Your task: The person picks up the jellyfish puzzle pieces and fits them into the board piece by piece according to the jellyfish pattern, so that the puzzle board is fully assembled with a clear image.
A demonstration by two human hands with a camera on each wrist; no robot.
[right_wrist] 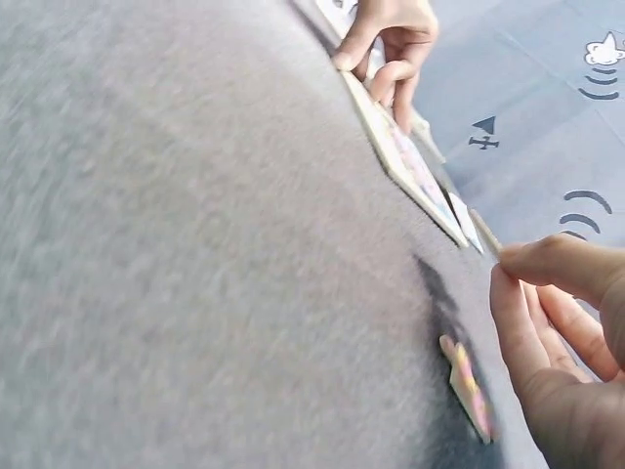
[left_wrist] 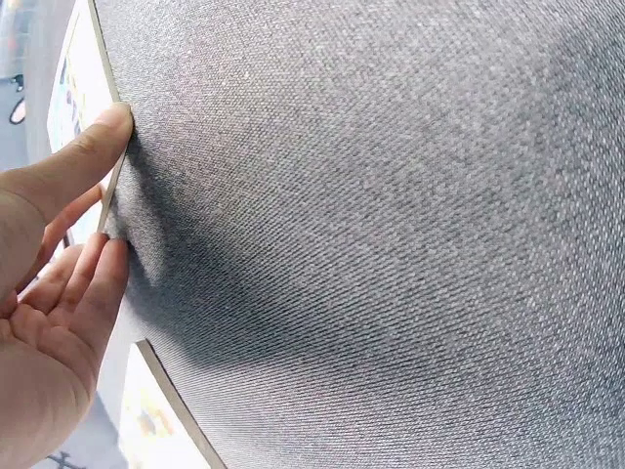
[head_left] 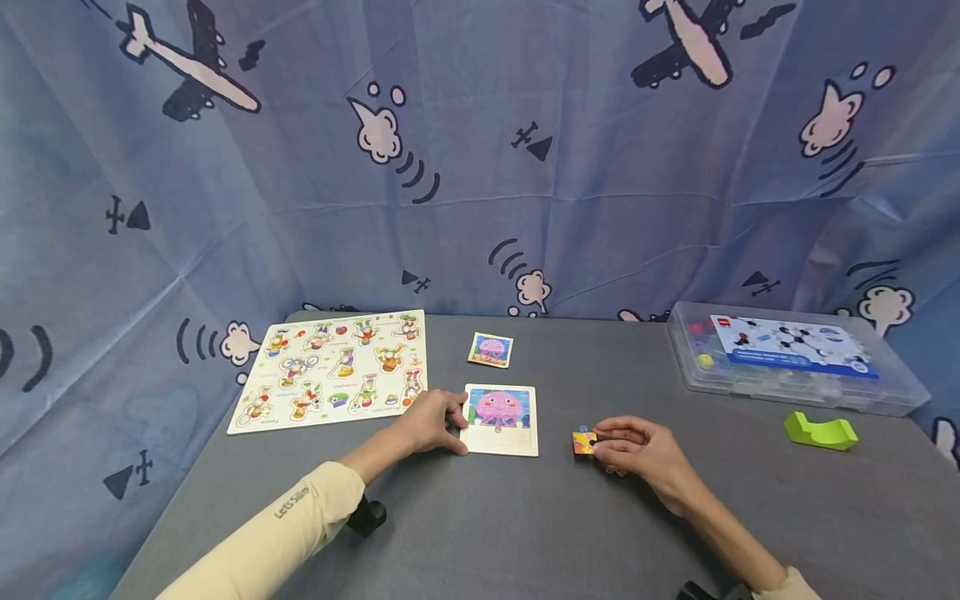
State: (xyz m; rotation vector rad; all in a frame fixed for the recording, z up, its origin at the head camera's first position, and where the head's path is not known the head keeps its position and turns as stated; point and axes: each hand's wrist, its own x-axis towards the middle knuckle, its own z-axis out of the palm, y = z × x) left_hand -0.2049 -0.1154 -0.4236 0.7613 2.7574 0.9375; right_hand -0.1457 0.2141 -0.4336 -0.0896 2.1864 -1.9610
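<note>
My left hand [head_left: 431, 422] holds the left edge of a square jigsaw board [head_left: 501, 447], its thumb near the front corner and its fingers farther back. The upper part of the board shows a pink jellyfish on blue; a pale bare strip runs below it. To the right of the board, my right hand [head_left: 645, 457] pinches a small yellow-orange jigsaw piece [head_left: 584, 443] between thumb and fingertips. In the right wrist view that piece is seen edge-on, above the table. Another jigsaw piece [right_wrist: 467, 389], with pink and yellow print, lies beneath the right hand.
Behind the board lies a small jellyfish picture card [head_left: 491, 350]. A large pale picture board [head_left: 330, 371] is at the left. At the right are a clear plastic case [head_left: 795, 358] and a lime-green block [head_left: 821, 431]. A printed blue curtain [head_left: 480, 167] hangs behind the grey table [head_left: 495, 533].
</note>
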